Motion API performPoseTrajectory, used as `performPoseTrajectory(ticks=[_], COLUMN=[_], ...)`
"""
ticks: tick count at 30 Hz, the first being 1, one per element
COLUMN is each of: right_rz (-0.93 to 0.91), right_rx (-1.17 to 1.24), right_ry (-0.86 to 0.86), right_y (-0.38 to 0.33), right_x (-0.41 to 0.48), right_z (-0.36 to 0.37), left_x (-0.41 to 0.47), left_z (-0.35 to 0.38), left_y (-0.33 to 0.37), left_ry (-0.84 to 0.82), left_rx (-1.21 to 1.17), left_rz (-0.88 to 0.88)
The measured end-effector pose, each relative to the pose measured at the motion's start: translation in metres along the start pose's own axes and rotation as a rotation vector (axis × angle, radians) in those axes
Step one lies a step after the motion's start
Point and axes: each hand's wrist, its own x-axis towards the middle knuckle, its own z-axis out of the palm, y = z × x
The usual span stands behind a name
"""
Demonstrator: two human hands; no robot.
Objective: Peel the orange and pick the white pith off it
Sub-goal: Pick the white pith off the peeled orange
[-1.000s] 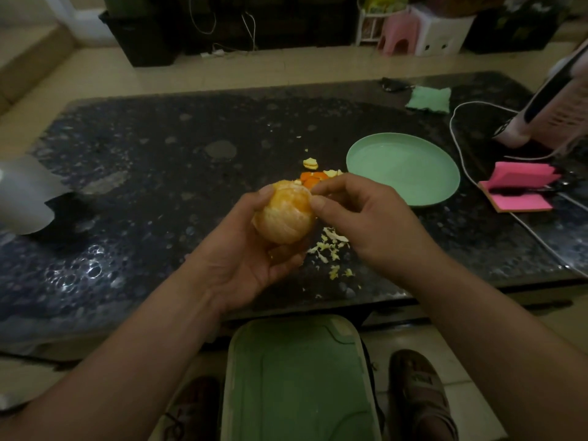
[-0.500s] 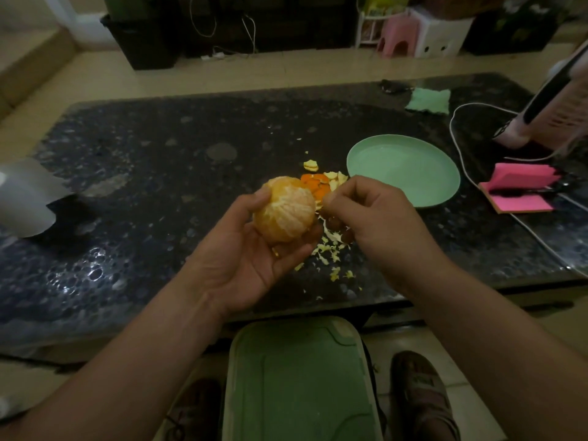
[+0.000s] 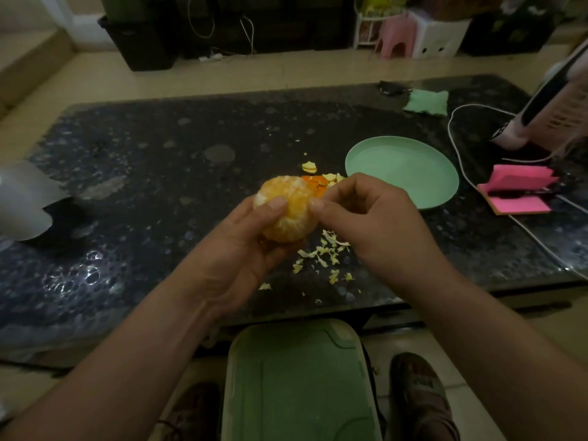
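A peeled orange [image 3: 291, 209] with pale pith streaks sits in my left hand [image 3: 241, 249], which grips it from below and the left, thumb on its top. My right hand [image 3: 372, 224] is curled, its thumb and forefinger pinching at the orange's right side. What they pinch is too small to make out. Orange peel pieces [image 3: 318, 179] lie on the table just behind the fruit. Pale pith scraps [image 3: 324, 256] are scattered on the table under my right hand.
An empty green plate [image 3: 402, 170] lies right of the peel on the dark stone table [image 3: 159, 186]. A pink notepad [image 3: 518, 192], a white cable [image 3: 458, 160] and a green cloth [image 3: 428, 102] are at the right. A green stool [image 3: 299, 383] stands below the table edge.
My right hand had dropped to the scrap pile half a second ago and has come back to the orange's right side. The left hand has turned the orange slightly.
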Motion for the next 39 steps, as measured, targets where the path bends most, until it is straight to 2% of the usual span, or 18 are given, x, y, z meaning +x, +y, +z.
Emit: performPoseTrajectory(ticks=[3, 7, 15, 23, 28, 33, 36, 37, 39], right_rz=[-0.032, -0.04, 0.013, 0.019, -0.039, 0.006, 0.025, 0.031, 0.041], right_rx=[-0.04, -0.026, 0.218, 0.154, 0.118, 0.101, -0.005, -0.103, -0.453], right_ry=[-0.002, -0.006, 0.013, 0.041, -0.008, 0.1, 0.174, 0.168, 0.073], right_y=[0.0, 0.001, 0.003, 0.006, 0.0, 0.003, 0.01, 0.014, 0.028], right_x=[-0.001, 0.001, 0.011, 0.01, 0.005, 0.009, 0.012, 0.015, 0.023], right_z=[0.004, 0.004, 0.001, 0.001, 0.004, 0.001, -0.006, -0.008, -0.012], left_x=[0.002, 0.002, -0.006, -0.003, -0.003, -0.005, -0.005, -0.005, -0.004], left_z=[0.0, -0.002, 0.003, -0.001, -0.005, -0.014, -0.017, -0.018, -0.018], left_y=[-0.001, -0.002, -0.004, -0.007, -0.003, 0.002, 0.005, 0.005, 0.004], left_ry=[0.024, 0.017, -0.07, -0.106, -0.112, -0.214, -0.272, -0.28, -0.284], left_rx=[0.025, -0.047, -0.116, -0.131, -0.099, -0.115, -0.141, -0.145, -0.172], left_rz=[0.036, -0.01, -0.151, -0.163, -0.114, -0.09, -0.065, -0.06, -0.067])
